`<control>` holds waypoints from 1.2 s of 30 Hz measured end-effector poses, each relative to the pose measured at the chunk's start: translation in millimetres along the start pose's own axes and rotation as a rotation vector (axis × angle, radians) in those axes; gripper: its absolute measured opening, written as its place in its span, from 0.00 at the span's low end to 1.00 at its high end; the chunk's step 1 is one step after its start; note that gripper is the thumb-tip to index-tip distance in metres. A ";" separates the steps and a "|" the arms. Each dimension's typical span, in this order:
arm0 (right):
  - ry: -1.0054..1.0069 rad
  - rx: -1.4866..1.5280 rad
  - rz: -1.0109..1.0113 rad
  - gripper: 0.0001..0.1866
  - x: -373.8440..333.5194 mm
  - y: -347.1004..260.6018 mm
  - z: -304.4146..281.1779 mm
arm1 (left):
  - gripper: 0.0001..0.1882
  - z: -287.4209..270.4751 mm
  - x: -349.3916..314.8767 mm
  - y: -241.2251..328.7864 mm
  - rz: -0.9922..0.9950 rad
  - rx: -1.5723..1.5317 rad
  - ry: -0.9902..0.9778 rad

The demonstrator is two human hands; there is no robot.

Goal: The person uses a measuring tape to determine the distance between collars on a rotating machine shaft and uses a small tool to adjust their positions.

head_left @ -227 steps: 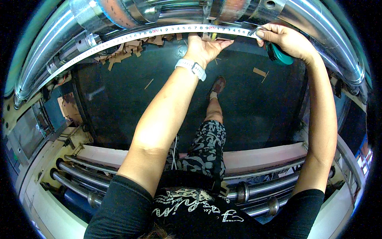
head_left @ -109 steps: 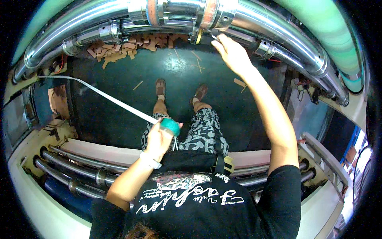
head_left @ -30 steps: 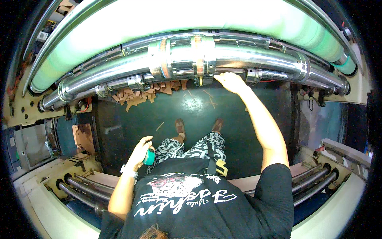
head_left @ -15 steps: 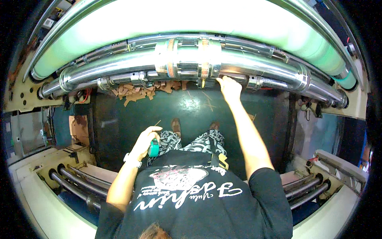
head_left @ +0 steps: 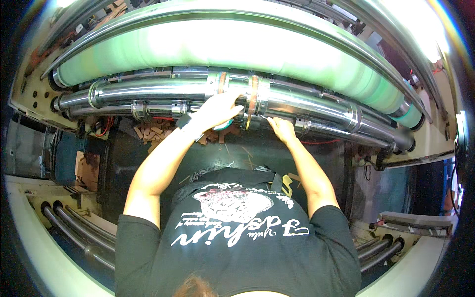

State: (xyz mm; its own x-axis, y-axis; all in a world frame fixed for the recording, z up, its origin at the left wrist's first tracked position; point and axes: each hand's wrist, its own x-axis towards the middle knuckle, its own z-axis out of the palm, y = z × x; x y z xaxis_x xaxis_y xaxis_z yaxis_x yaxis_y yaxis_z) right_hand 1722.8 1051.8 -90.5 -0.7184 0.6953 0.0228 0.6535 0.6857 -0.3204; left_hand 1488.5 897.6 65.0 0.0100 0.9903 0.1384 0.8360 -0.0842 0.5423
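Observation:
Over the steel roller (head_left: 163, 93), my left hand (head_left: 220, 110) has its fingers stretched to the middle, near a ring-shaped collar (head_left: 222, 84) with an orange-brown band. A small round teal object (head_left: 223, 125) shows under that palm, mostly covered, and appears held there. To the right of a second banded collar (head_left: 253, 96), my right hand (head_left: 282, 129) is curled closed at the lower shaft (head_left: 198, 107). What lies in its fingers is too small to make out.
A wide pale green roll (head_left: 148, 47) spans the machine beyond the collars. Scraps of brown cardboard (head_left: 153, 131) lie on the dark floor below. Dark rollers (head_left: 79, 230) sit in a cream frame at near left, with similar ones at near right.
My left hand has risen from beside my leg to the collars, carrying the teal object. The right hand stays at the shaft, now lower in view. The view has shifted, showing more machine beyond.

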 end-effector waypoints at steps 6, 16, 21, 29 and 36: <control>0.129 0.372 -0.061 0.18 -6.3 -30.7 -76.3 | 0.33 7.2 48.2 11.9 0.071 0.406 -0.128; 0.302 -0.203 0.003 0.20 78.7 -83.3 -91.5 | 0.53 17.7 95.8 7.5 -0.043 0.363 -0.302; 0.371 -0.237 -0.039 0.21 75.4 -85.2 -87.7 | 0.45 22.5 90.4 2.8 -0.016 0.350 -0.261; 0.362 -0.221 -0.006 0.19 78.4 -86.8 -83.5 | 0.49 19.7 90.6 -1.1 0.005 0.316 -0.262; 0.539 0.404 0.116 0.16 49.1 -76.5 -87.1 | 0.53 29.4 72.7 0.1 -0.023 0.267 -0.052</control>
State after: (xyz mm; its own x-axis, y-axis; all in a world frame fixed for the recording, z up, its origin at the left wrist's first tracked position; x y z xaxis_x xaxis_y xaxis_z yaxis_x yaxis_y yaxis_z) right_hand 1658.4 1052.2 17.6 -0.3617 0.8414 0.4014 0.5039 0.5387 -0.6752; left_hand 1505.4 972.8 50.7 0.0119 0.9965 0.0828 0.9512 -0.0368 0.3062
